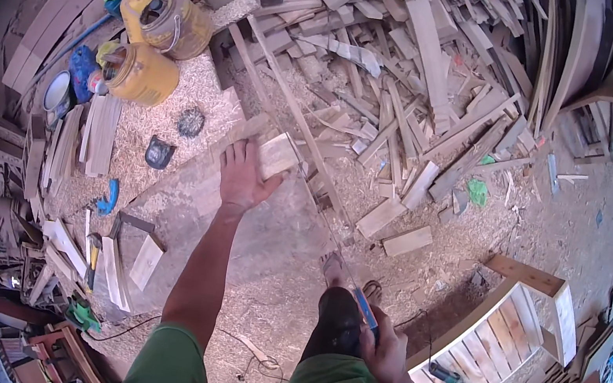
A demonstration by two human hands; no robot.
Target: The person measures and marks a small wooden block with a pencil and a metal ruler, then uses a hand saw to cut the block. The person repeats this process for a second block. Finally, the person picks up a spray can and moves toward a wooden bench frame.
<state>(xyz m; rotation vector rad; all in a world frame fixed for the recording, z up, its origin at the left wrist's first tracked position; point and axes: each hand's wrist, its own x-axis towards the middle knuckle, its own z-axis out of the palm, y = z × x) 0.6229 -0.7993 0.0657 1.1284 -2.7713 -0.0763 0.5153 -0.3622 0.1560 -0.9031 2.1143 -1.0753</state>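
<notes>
My left hand (243,174) lies flat with fingers spread on a short pale wooden board (277,154), pressing it to the worn grey workbench top (262,224). The board's right end is at the bench's edge. Low and to the right, my right hand (385,342) is closed round the handle of a handsaw (364,306). Its blue part shows just ahead of the fingers. The thin blade, seen nearly edge-on, runs up and left toward the board's end; whether its teeth touch the wood I cannot tell.
Yellow plastic buckets (141,75) stand on the sawdust-covered far left. A hammer (91,261) and wood offcuts lie at the bench's near left. Scrap wood (417,89) is heaped beyond. A slatted wooden frame (490,342) with a green power tool (448,376) stands at right.
</notes>
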